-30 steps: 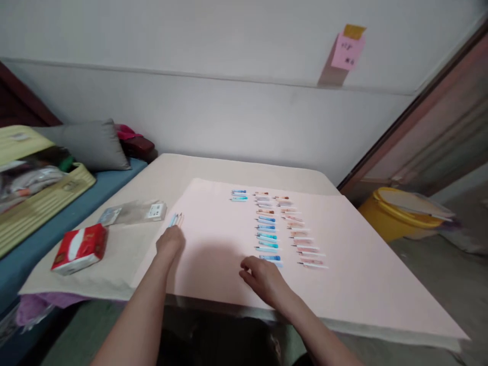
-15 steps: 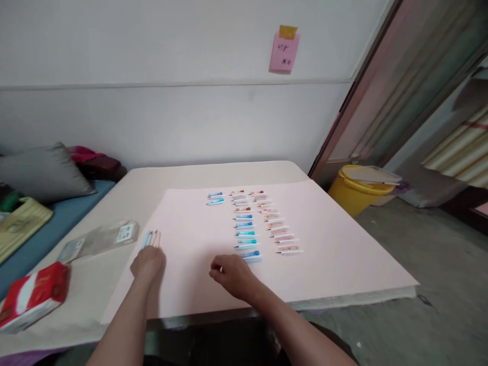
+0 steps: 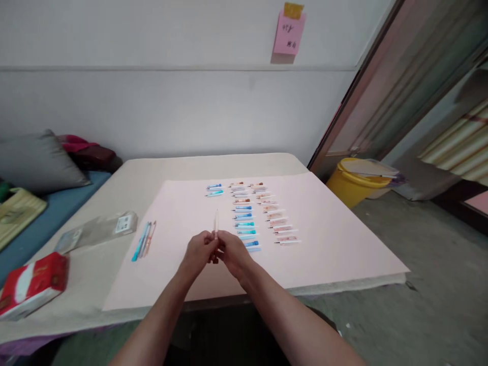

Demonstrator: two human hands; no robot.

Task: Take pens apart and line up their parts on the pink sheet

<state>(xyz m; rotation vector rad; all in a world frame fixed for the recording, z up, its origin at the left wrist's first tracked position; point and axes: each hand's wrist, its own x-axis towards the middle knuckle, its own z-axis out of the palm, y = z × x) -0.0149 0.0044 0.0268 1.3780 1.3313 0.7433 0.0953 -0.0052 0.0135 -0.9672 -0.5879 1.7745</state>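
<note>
My left hand point(image 3: 199, 250) and my right hand point(image 3: 234, 252) meet above the near part of a pink sheet point(image 3: 328, 239). Together they pinch a thin pale pen point(image 3: 216, 223) that points up and away. Three pens point(image 3: 144, 240), blue and pinkish, lie side by side at the sheet's left edge. Beyond my hands, rows of small pen parts point(image 3: 251, 216) lie in columns, blue ones to the left and pink ones to the right.
The sheet covers a beige table point(image 3: 179, 168). A clear plastic packet point(image 3: 97, 231) and a red tissue pack point(image 3: 30, 284) lie at its left. A grey cushion point(image 3: 38, 160) sits on a blue mattress. A yellow bucket point(image 3: 353, 185) stands on the floor at right.
My left hand left the pens at the sheet's edge and came to the middle with one pen. My right hand rose from the sheet to meet it. The view swung right.
</note>
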